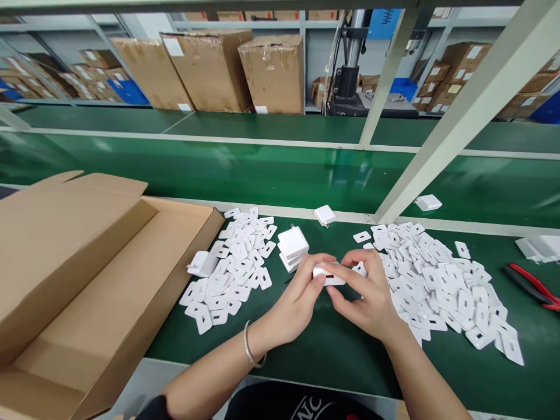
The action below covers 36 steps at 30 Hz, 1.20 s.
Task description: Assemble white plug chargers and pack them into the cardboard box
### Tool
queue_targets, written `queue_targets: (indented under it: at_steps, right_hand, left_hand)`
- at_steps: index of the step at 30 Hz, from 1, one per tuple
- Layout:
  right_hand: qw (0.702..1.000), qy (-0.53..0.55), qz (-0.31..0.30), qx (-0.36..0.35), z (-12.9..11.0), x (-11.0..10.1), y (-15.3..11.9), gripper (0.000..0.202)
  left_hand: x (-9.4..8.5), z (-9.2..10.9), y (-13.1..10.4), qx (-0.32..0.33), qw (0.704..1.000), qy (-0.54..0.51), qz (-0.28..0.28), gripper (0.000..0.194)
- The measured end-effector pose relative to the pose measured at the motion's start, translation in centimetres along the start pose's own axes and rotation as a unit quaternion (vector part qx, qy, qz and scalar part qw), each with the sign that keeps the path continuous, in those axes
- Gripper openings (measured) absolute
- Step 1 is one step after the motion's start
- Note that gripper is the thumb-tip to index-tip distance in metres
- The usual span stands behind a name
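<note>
Above the middle of the green bench, a white charger block (336, 280) shows its end face with a dark slot. My left hand (301, 297) is closed on its left side, thumb in front and fingers behind. From the right, my right hand (365, 291) has its index finger across the block's top and its thumb bent below the face. The fingers hide much of the block. Just left of it stand stacked white chargers (293, 244). Loose white slotted plates lie in a left pile (238, 262) and a larger right pile (437, 280).
An open cardboard box (109, 291) takes up the left side. A single charger (325, 214) lies at the bench's back rail, another (427, 202) beyond it. Red-and-black pliers (531, 286) and more chargers (540, 248) are at right. A slanted metal post (446, 116) rises behind.
</note>
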State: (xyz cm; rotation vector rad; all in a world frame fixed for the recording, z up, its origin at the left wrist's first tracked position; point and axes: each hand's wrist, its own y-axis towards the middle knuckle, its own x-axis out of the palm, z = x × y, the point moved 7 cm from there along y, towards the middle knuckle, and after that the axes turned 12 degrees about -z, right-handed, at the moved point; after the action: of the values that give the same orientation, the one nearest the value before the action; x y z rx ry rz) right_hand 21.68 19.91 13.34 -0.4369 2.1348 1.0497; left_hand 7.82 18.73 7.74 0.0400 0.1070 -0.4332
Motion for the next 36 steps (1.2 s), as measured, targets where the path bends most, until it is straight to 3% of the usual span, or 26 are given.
queue_targets:
  at_steps: [4,7,10,14,16,22,31,36]
  right_hand:
    - [0.980,0.168,-0.015,0.110,2.0,1.2,-0.6,0.037]
    - [0.955,0.260,-0.022,0.139,2.6,2.1,-0.8,0.036]
    - [0.932,0.328,-0.020,0.156,2.9,2.6,-0.8,0.039]
    - [0.910,0.393,-0.012,0.132,2.8,2.6,-0.6,0.041]
    - [0.915,0.389,0.013,0.103,2.8,2.1,-0.7,0.039]
    - [0.947,0.307,0.062,0.075,2.4,1.2,-1.1,0.041]
    - [0.957,0.279,0.045,0.068,2.1,1.8,-1.2,0.047]
    - [0.953,0.282,0.018,0.112,2.4,2.3,-1.0,0.045]
  left_hand:
    - [-0.1,1.6,-0.3,0.074,0.992,0.095,0.026,0.037]
    - [-0.3,1.8,-0.4,0.114,0.986,0.114,0.042,0.036]
    - [-0.7,1.4,-0.2,0.161,0.984,0.045,0.065,0.041]
    - [-1.3,1.1,0.3,0.218,0.969,-0.071,0.089,0.067]
    - [-1.2,1.1,0.5,0.223,0.966,-0.104,0.079,0.071]
    - [-0.7,1.3,0.6,0.221,0.966,-0.121,0.051,0.055]
    - [-1.9,1.9,0.1,0.251,0.962,0.004,0.108,0.047]
    - [-2.1,1.6,0.0,0.238,0.962,0.032,0.127,0.045]
